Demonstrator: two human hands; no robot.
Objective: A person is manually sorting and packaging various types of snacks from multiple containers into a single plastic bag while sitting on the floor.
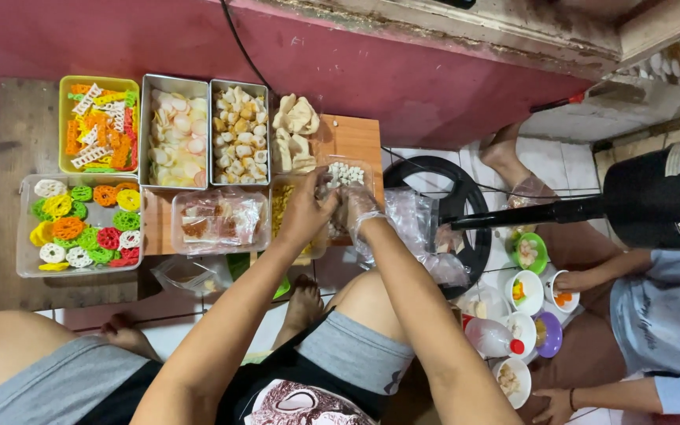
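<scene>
My left hand (306, 211) is bare and pinches at the clear plastic glove (364, 224) covering my right hand (354, 206). The two hands meet just above a clear tub of small white pieces (346, 173) and a tub of yellowish bits (283, 201), on a low wooden board (354, 135). The gloved fingers are curled behind my left hand, so their grip is hidden. My knees and feet lie below the hands.
Trays of crackers stand to the left: a yellow tray of coloured sticks (97, 122), two metal tins (173, 130) (239, 134), a tub of flower-shaped rings (80, 224), a tub of packets (220, 220). Another person's hand (580, 279) rests by small bowls (527, 293). A black pot (663, 197) stands at the right.
</scene>
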